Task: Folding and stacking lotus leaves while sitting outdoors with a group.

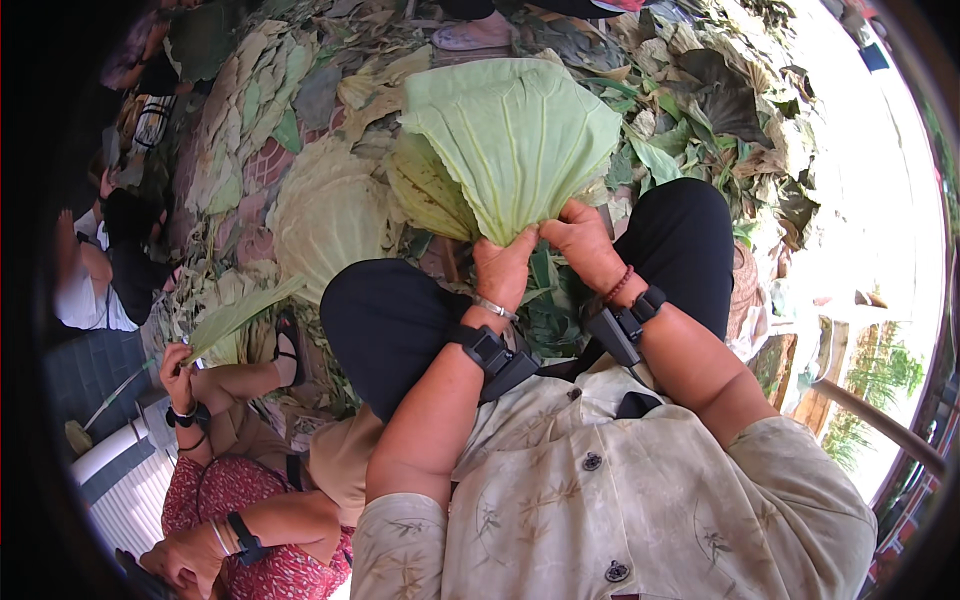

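Observation:
A large pale green lotus leaf (515, 140) with raised veins fans out in front of my knees. At its narrow lower end, my left hand (503, 265) pinches the leaf with closed fingers. Close beside it, my right hand (583, 245) grips the same end, thumb and fingers pressed together. A yellower leaf part (428, 185) shows behind the left side; whether it belongs to the same leaf, I cannot tell.
Heaps of loose leaves (690, 110) cover the ground ahead and to both sides. At my left sits a co-worker (260, 500) in a red patterned top, holding a green leaf (240, 315). Another person's foot (475, 33) is at the far edge; more people sit far left.

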Demonstrator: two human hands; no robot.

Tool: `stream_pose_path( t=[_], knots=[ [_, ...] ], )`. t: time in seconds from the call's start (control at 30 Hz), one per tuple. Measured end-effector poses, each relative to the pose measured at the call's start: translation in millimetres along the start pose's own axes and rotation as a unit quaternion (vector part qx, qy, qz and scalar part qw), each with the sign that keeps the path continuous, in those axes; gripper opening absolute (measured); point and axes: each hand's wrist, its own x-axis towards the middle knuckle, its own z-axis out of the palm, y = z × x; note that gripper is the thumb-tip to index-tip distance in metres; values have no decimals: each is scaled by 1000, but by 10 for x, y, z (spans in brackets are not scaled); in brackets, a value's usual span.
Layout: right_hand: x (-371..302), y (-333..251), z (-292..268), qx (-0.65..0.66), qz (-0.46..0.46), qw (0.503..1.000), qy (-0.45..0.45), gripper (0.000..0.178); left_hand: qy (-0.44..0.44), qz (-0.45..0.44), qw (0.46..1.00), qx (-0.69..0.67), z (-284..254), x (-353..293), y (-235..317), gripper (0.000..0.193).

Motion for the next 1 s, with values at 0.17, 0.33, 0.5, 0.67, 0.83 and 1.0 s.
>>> stream_pose_path(
  t=[0.17, 0.33, 0.5, 0.67, 0.83, 1.0],
  knots=[
    [38, 145, 52, -15, -44, 998, 51, 17, 10, -10, 1000, 27, 12, -28, 39, 24],
    [79, 208, 53, -22, -86, 995, 41, 18, 22, -57, 994, -90, -2, -40, 46, 31],
    [-19, -47, -16, 77, 74, 993, -44, 13, 27, -234, 962, -135, -56, -7, 186, 20],
    [-45, -148, -20, 198, 178, 959, -99, 10, 1, -244, 956, -164, -131, 45, 102, 19],
    [-7, 10, 0, 76, 107, 988, -76, 14, -1, -253, 952, -170, -123, 48, 105, 21],
    [-24, 39, 34, -204, -41, 978, 33, 19, -33, -240, 953, -182, -154, 33, 84, 22]
  ],
)
